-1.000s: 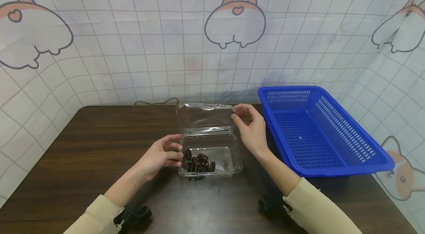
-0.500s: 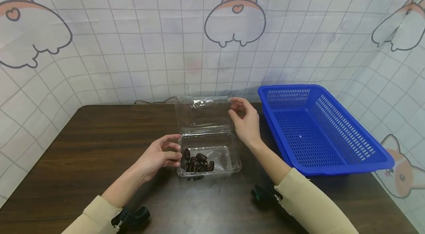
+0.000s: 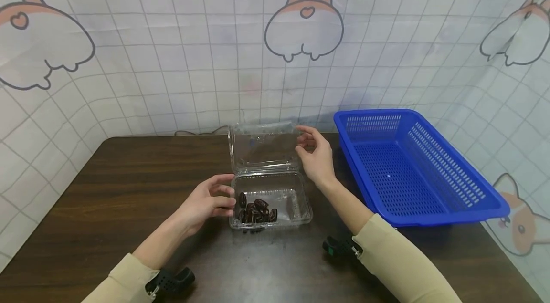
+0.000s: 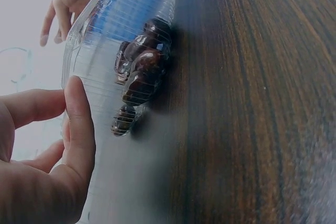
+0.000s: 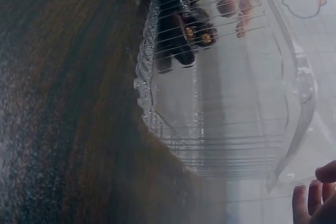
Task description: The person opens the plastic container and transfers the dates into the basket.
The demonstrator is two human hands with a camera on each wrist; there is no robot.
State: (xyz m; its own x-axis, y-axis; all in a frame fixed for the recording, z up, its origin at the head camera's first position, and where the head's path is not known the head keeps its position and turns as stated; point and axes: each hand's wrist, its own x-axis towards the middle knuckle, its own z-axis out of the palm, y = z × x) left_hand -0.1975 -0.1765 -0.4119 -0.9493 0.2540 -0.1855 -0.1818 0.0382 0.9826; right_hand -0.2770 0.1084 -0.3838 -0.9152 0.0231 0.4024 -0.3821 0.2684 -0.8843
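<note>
A clear plastic clamshell box (image 3: 301, 198) sits on the table with its hinged lid (image 3: 264, 145) raised at the back. Several dark, glossy dates (image 3: 258, 210) lie in its left part; in the left wrist view the dates (image 4: 144, 69) show through the wall. My left hand (image 3: 210, 200) rests at the box's left side, its fingertips touching the rim and wall without curling round them. Beside the lid's right edge is my right hand (image 3: 317, 155), thumb and fingers spread apart, fingertips at or near the edge; whether they touch it I cannot tell.
A blue perforated plastic basket (image 3: 399, 179) stands to the right of the box. The dark wood-grain table (image 3: 142, 174) runs back to a white grid-patterned cloth (image 3: 193, 55) with cartoon corgis. A thin cable (image 3: 199, 132) lies along the back edge.
The lid has swung farther up and back. My right hand has shifted slightly left and away from me alongside it. My left hand has stayed at the box's left side.
</note>
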